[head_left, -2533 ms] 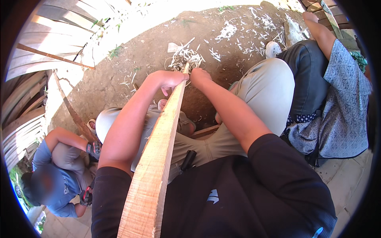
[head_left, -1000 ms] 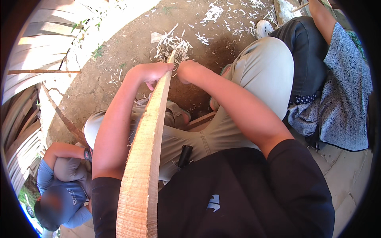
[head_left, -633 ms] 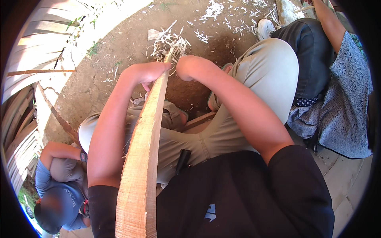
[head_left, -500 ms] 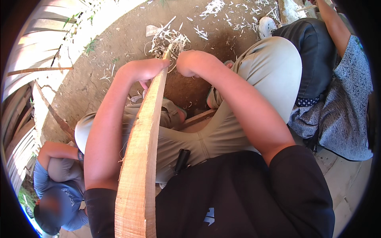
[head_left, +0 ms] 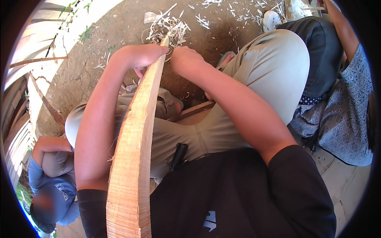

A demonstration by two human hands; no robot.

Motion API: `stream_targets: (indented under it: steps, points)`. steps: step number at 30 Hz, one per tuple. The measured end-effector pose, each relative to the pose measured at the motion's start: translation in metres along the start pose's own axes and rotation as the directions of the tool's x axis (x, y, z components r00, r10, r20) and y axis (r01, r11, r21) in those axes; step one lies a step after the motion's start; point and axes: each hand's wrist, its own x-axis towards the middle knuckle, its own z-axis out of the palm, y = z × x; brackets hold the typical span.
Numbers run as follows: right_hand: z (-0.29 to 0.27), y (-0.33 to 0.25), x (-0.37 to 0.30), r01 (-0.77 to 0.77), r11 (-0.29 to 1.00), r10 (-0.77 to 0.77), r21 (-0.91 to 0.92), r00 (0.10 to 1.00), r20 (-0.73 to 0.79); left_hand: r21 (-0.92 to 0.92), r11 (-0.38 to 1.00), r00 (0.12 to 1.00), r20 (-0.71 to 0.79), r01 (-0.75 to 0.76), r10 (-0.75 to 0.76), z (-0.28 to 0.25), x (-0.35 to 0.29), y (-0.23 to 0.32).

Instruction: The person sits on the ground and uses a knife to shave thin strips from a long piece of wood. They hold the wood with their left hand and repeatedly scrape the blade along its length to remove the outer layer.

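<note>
A long pale piece of wood (head_left: 133, 146) runs from beside my chest away between my knees, narrowing to a pointed far end. Near that end my left hand (head_left: 143, 56) is closed around it, thumb along the top and a fingertip showing below. Just right of the tapered part is my right hand (head_left: 185, 60), its fingers curled. Whatever it grips, if anything, is hidden behind the hand. A heap of curled wood shavings (head_left: 176, 31) lies on the ground around the tip.
More shavings (head_left: 203, 22) are scattered over the bare earth. One person (head_left: 55, 194) sits at lower left. Another person's dark-trousered leg (head_left: 317, 55) is close by my right knee. Wooden slats (head_left: 18, 119) line the left side. A black cylindrical object (head_left: 179, 155) rests at my lap.
My right hand has come slightly closer to the left hand and the wood. The view has shifted a little, and the left hand keeps its hold.
</note>
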Motion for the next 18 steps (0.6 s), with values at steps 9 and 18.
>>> stream_targets:
  steps: [9, 18]
  points:
    - [0.024, 0.009, 0.036, 0.046, 0.999, -0.044, 0.018, 0.993, -0.110, 0.014, 1.000, 1.000, -0.018, 0.014, -0.014, 0.002, 0.000, 0.004]
    - [0.045, 0.010, 0.062, -0.078, 0.996, 0.089, 0.053, 0.961, -0.262, 0.091, 0.995, 0.999, -0.003, -0.047, 0.047, 0.001, -0.010, 0.012]
